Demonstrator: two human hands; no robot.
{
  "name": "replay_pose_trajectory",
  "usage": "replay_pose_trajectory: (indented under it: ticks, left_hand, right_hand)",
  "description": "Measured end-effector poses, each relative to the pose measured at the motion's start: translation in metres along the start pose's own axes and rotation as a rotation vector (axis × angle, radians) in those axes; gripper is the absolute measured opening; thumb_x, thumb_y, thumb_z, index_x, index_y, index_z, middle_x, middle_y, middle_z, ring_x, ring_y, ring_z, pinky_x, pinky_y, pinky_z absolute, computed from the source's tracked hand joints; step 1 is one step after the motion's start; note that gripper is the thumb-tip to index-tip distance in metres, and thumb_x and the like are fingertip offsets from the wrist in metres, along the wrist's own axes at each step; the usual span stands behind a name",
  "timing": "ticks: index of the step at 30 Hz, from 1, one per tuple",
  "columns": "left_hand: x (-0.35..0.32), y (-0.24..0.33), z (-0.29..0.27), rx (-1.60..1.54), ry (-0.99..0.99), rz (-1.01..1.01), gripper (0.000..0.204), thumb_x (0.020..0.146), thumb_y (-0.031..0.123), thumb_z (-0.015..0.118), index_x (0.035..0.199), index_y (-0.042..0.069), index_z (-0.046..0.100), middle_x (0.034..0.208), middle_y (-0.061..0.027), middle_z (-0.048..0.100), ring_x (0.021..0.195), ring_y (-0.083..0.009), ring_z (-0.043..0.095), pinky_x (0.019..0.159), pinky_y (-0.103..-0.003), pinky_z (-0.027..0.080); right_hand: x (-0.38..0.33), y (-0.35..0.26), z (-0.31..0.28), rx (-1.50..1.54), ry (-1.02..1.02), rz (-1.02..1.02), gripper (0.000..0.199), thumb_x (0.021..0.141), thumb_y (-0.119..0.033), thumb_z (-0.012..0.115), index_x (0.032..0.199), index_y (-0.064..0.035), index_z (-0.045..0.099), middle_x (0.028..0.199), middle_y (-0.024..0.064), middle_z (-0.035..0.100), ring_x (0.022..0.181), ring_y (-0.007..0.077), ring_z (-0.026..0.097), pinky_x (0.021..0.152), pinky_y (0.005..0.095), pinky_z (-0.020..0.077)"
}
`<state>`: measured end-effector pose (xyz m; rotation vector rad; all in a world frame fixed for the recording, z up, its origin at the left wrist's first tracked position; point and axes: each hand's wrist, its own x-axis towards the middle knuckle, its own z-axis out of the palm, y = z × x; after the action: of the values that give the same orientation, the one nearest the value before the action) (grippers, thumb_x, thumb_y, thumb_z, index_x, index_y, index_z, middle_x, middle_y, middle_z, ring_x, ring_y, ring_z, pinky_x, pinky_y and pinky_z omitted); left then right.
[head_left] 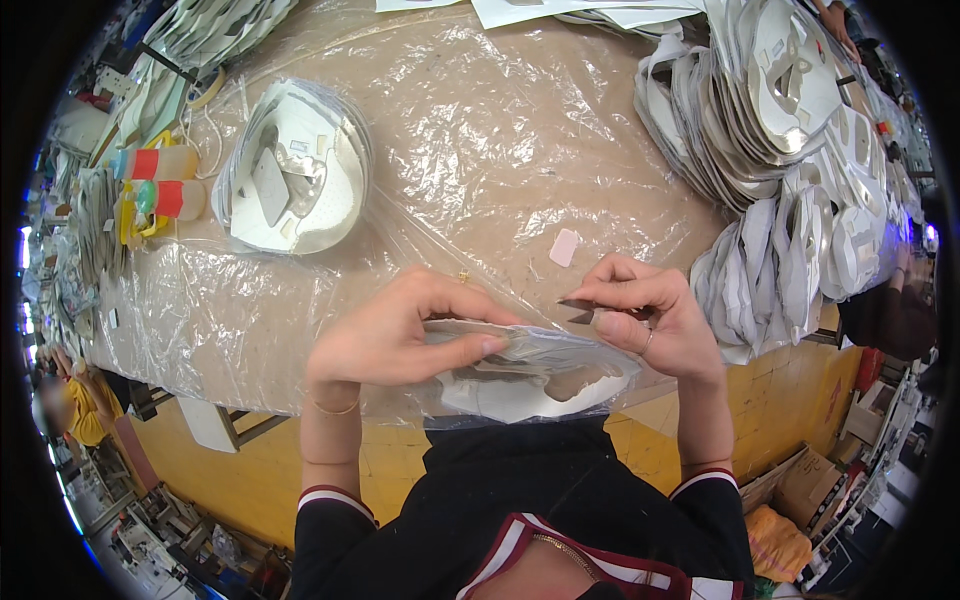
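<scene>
At the table's near edge, my left hand (400, 330) pinches a white and grey shoe upper (500, 398) between thumb and fingers. The piece is folded into a curve, with a ragged-looking opening toward its right side. My right hand (655, 315) is closed around small dark thread snips (578, 310). Their two blades stand slightly apart and point left, just above the upper's far edge; whether they touch it I cannot tell. Beyond my right hand lies a small pink rounded card (564, 247).
Plastic sheeting covers the table (480, 130). A ring-shaped stack of shoe uppers (345, 195) sits at left, beside bottles with red labels (178, 199). Tall piles of uppers (700, 120) line the right side. Cardboard boxes (808, 485) stand on the floor at lower right. Other people are at the edges.
</scene>
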<state>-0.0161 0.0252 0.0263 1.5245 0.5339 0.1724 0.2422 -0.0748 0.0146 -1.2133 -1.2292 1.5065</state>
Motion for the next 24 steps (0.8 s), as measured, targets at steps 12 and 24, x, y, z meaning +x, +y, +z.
replay_pose_trajectory:
  ticks: [12, 24]
  left_hand:
    - [0.000, 0.001, 0.000, 0.062, 0.005, 0.056, 0.023, 0.087, 0.009, 0.068, 0.108, -0.001, 0.071, 0.089, -0.0151, 0.073, 0.080, -0.0198, 0.070, 0.074, -0.031, 0.053]
    - [-0.008, -0.005, -0.005, -0.025, 0.095, 0.014, 0.023, 0.088, 0.009, 0.069, 0.107, -0.004, 0.071, 0.092, -0.0132, 0.074, 0.084, -0.0144, 0.068, 0.076, -0.028, 0.052]
  right_hand:
    - [-0.002, -0.003, 0.001, -0.088, -0.085, 0.085, 0.019, 0.086, -0.010, 0.073, 0.101, 0.0022, 0.075, 0.087, 0.0054, 0.062, 0.079, 0.0104, 0.056, 0.067, 0.0253, 0.0427]
    - [-0.013, -0.005, -0.012, -0.161, 0.103, -0.090, 0.026, 0.081, -0.006, 0.071, 0.106, 0.0024, 0.072, 0.089, 0.0047, 0.060, 0.080, 0.0121, 0.054, 0.069, 0.0249, 0.0411]
